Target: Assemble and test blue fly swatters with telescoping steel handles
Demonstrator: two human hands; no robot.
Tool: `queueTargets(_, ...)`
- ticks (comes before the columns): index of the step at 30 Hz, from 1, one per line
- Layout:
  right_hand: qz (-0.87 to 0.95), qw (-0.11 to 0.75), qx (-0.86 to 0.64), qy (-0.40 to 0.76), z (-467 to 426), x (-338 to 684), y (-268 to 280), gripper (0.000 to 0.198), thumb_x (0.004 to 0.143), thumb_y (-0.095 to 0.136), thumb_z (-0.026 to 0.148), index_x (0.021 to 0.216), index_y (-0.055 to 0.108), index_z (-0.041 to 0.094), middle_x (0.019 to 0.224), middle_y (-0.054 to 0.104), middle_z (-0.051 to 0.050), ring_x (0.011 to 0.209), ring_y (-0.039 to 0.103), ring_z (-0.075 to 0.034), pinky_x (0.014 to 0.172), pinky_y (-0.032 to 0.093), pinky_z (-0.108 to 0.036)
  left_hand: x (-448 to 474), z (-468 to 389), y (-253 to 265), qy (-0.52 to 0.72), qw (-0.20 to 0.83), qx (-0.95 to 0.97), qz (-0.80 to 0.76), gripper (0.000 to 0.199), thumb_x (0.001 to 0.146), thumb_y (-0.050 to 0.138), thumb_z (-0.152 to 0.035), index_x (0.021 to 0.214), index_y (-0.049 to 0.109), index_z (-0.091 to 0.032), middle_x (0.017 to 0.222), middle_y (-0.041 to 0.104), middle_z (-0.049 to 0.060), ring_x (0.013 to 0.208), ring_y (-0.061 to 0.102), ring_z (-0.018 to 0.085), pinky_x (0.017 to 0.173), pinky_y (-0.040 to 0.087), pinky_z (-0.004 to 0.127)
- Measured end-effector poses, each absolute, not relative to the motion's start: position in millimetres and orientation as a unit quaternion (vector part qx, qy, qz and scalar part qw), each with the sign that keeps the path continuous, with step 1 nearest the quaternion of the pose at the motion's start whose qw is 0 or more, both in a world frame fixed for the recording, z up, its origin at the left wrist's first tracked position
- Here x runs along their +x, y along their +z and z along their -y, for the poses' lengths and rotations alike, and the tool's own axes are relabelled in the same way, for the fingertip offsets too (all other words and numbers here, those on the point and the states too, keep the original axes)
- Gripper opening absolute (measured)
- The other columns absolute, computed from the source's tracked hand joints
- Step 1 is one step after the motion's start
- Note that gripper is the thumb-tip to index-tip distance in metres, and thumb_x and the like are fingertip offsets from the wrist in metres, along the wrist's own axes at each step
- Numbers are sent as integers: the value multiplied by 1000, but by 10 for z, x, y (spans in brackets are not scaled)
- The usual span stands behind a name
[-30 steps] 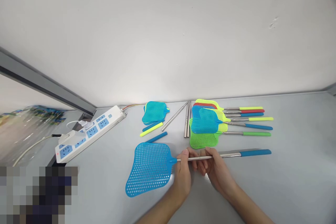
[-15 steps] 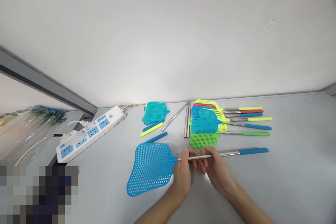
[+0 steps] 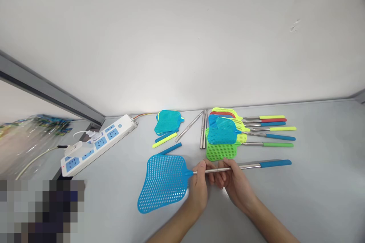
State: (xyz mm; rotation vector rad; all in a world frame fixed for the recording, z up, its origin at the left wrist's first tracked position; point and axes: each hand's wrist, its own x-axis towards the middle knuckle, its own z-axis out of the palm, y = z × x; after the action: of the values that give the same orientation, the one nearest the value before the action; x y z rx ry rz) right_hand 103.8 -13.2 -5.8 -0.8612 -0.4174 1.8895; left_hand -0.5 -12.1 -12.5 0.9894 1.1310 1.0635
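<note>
Both hands hold one blue fly swatter (image 3: 164, 182) across the front of the table. Its perforated head points left and its blue grip points right. My left hand (image 3: 199, 186) is closed on the thin metal rod close to the head, thumb on top. My right hand (image 3: 235, 184) pinches the rod further along, where the thicker metal tube begins. The curled fingers of the two hands nearly meet below the rod. Just beyond them lies a group of fly swatters with a green one (image 3: 222, 152) nearest, their grips pointing right.
Loose blue and teal swatter heads (image 3: 168, 122) lie at the back left. Beside them are a yellow grip sleeve (image 3: 164, 140), a blue sleeve (image 3: 171, 149) and several metal rods (image 3: 203, 131). A white power strip (image 3: 99, 146) with plugs sits left, near a clear plastic bag (image 3: 37, 148).
</note>
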Motion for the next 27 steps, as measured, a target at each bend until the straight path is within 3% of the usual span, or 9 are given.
queueTargets(27,106,475,-372,790,107,1072,-18,43,81,37,38,43,39,19,40,41,0,46,42,-14,52,29,-28,-23,116,-55,413,602,452,-512,39,86,30,-36,67,58,-17,53,53,1,53,46,13,54,32,25)
